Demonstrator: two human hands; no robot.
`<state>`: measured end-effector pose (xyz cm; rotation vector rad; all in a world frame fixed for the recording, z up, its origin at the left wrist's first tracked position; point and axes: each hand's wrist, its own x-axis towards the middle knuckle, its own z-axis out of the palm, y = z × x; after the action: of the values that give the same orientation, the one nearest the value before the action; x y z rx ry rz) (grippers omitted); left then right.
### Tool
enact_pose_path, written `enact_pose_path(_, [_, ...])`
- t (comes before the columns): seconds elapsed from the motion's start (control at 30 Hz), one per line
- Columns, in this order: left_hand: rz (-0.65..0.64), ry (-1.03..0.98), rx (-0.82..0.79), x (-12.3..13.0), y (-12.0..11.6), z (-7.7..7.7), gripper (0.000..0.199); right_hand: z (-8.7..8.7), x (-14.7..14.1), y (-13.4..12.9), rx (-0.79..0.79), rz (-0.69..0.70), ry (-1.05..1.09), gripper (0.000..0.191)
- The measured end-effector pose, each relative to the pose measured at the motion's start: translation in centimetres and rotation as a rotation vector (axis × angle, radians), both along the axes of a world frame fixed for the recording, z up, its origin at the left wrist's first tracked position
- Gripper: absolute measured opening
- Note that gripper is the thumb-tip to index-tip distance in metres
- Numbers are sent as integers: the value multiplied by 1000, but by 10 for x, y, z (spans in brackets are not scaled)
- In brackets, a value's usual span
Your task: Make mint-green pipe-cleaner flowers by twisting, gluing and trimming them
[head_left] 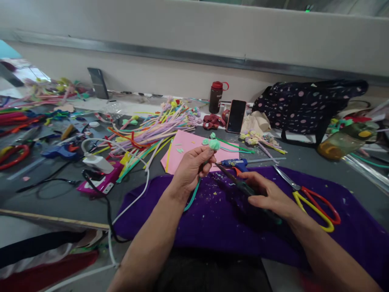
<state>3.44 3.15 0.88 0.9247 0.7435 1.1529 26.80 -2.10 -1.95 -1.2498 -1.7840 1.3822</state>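
Observation:
My left hand point(196, 164) pinches a mint-green fuzzy pipe-cleaner flower point(214, 144) between thumb and fingers. A teal pipe-cleaner stem point(194, 194) hangs below that hand. My right hand point(269, 192) is closed around dark-handled scissors point(243, 186), their narrow blades pointing toward my left fingertips. Whether the blades touch anything is hard to make out. Behind the flower lies a pink sheet point(174, 156) with small green pieces on it. A blue glue gun point(235, 163) rests just beyond the blades. Red-and-yellow-handled scissors point(316, 207) lie to the right on the purple cloth point(209, 227).
Bundled pipe cleaners point(158, 125) spread across the back left. A magenta power strip point(103, 182) with a white plug and cables sits at left. Along the back stand a dark bottle point(215, 97), a phone point(236, 116) and a patterned bag point(299, 107). A greenish bottle point(346, 142) lies tilted at right.

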Motion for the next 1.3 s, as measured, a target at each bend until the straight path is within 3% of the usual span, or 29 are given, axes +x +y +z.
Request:
enact_pose_path(0.13, [2, -9, 7, 0, 0, 1, 22, 9, -1, -4, -169, 15, 219, 56])
enact_pose_path(0.23, [-5, 20, 3, 2, -2, 0, 23, 7, -4, -4, -127, -5, 198, 53])
enact_pose_path(0.47, [17, 38, 22, -1, -2, 2, 24, -6, -21, -14, 232, 70, -303, 61])
enact_pose_path(0.67, [58, 2, 52, -7, 0, 6, 23, 1, -33, -32, 501, 242, -659, 59])
enact_pose_path(0.73, [56, 11, 49, -6, -1, 7, 23, 3, -30, -26, 579, 298, -730, 42])
enact_pose_path(0.8, [57, 20, 46, -5, -2, 7, 23, 1, -27, -14, 619, 256, -776, 28])
enact_pose_path(0.9, [56, 20, 41, -5, -2, 7, 24, -7, -30, 6, 634, 109, -922, 24])
enact_pose_path(1.0, [42, 6, 34, -5, -2, 6, 24, -14, -37, 18, 656, 121, -1070, 22])
enact_pose_path(1.2, [37, -21, 47, -5, -5, 8, 23, -11, -42, 37, 643, 98, -858, 17])
enact_pose_path(1.3, [34, -26, 51, -6, -5, 8, 23, -10, -54, 47, 623, 115, -876, 18])
